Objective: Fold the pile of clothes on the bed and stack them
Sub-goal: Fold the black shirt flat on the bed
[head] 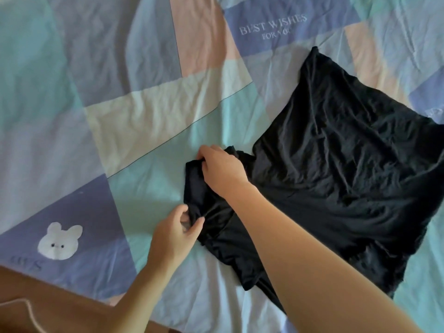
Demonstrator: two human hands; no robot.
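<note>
Head view: at far left a white rabbit motif (60, 241) was printed on a purple patch of the patchwork bed cover (144, 121), and a brown edge (36, 296) was seen at the lower left corner, its nature not to be made out. Further right, the left hand (175, 234) was found low in the picture, thumb and fingers pinched on a gathered fold at the near edge of the black garment (336, 169). Just above and to its right, the right hand (221, 169) was curled round another bunched part of the same edge, the forearm laid across the cloth. The garment itself was spread on the bed to the right of centre, creased, its main panel flat and its left end crumpled between the two hands.

The step was judged to be the straightening of that bunched end before a fold. It would be done well if the two gripped points were drawn apart until the edge ran taut, then laid flat and smoothed outward, so that no crease was trapped.

Whether sleeve, strap or hem was held could not be told. No pile or stack was in view. The garment's right edge was cut off by the frame.
</note>
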